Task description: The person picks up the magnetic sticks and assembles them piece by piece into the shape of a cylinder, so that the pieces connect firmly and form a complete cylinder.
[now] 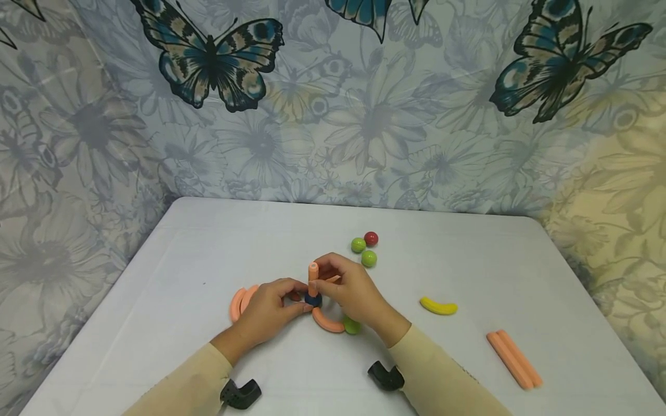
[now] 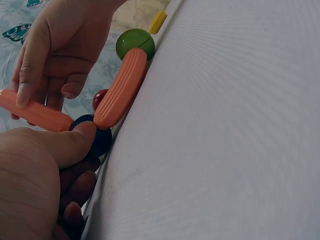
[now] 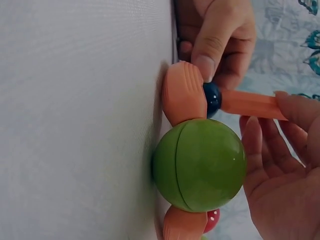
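Note:
A straight orange stick (image 1: pixel 313 277) stands upright on a dark blue ball (image 1: pixel 313 301). My right hand (image 1: pixel 356 289) pinches the stick between thumb and fingers. From the other side, my left hand (image 1: pixel 267 311) grips the blue ball, its thumb across the ball in the left wrist view. A curved orange piece (image 1: pixel 328 322) touches the blue ball at one end and a green ball (image 1: pixel 351 325) at the other. In the right wrist view the green ball (image 3: pixel 200 165) also touches a second curved orange piece (image 3: pixel 185 225). Part of this joined shape is hidden behind my right hand.
Two green balls (image 1: pixel 369 258) and a red ball (image 1: pixel 371 238) sit beyond my right hand. Curved orange pieces (image 1: pixel 238 304) lie left of my left hand. Off to the right are a yellow curved piece (image 1: pixel 439 306) and two straight orange sticks (image 1: pixel 515 359) on the white table (image 1: pixel 156 346).

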The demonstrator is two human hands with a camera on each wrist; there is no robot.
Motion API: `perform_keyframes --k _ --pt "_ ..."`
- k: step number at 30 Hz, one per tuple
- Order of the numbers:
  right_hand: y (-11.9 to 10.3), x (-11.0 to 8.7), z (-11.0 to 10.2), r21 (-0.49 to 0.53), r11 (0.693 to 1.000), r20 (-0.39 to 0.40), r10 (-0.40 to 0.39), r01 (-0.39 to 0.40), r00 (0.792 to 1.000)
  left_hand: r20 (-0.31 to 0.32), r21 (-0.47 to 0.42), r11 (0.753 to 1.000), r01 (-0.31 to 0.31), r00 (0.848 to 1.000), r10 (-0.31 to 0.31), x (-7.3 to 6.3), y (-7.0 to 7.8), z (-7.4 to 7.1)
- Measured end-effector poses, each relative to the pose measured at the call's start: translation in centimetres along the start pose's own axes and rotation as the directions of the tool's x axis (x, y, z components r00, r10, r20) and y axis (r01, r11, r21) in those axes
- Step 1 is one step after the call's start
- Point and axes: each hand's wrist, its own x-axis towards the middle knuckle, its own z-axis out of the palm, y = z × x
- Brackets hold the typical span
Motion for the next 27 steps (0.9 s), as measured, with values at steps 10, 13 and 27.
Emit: perform_keyframes --k 10,13,27 --pt "-0.9 -0.8 -1.7 -0.052 0.998 -0.032 -0.025 0.023 0.999 -0.003 0.005 1.000 0.011 1.000 -0.011 0.0 0.2 0.0" --pt "-1.1 -1.5 -3.1 -0.071 0.997 -0.077 -0.032 0.027 0.997 -0.003 0.013 1.000 0.025 1.000 -0.025 -0.1 0.4 -0.1" --pt "-1.0 -8.0 -11.4 0.184 0.979 -0.168 -0.053 0.084 0.984 0.000 0.023 0.997 0.077 0.997 -0.077 -0.2 0.5 0.1"
